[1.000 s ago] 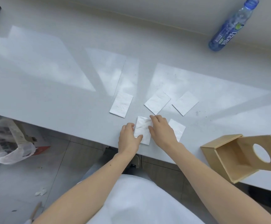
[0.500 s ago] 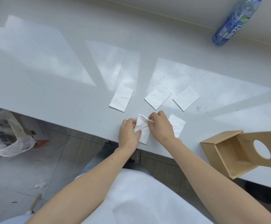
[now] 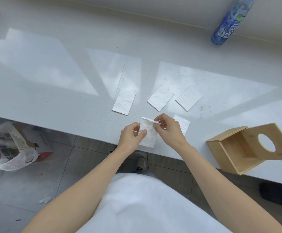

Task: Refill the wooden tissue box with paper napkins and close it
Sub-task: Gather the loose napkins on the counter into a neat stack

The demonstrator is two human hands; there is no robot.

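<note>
A white paper napkin [image 3: 149, 135] is held at the table's near edge, pinched on its left side by my left hand [image 3: 131, 137] and at its top right corner by my right hand [image 3: 169, 130]. Three folded napkins lie flat beyond it: one to the left [image 3: 124, 101], one in the middle [image 3: 160, 98], one to the right [image 3: 189, 98]. Another napkin [image 3: 184, 124] lies partly hidden behind my right hand. The wooden tissue box [image 3: 234, 148] lies open on its side at the right, its lid with a round hole [image 3: 266, 145] facing me.
The grey table [image 3: 61, 81] runs left to right, its near edge just under my hands. A blue plastic bottle [image 3: 229, 22] lies at the far right. On the floor to the left sits a plastic bag [image 3: 9, 148] against a carton.
Both hands went from pressing the napkin flat on the table to pinching it and lifting its top edge. The view shifted slightly.
</note>
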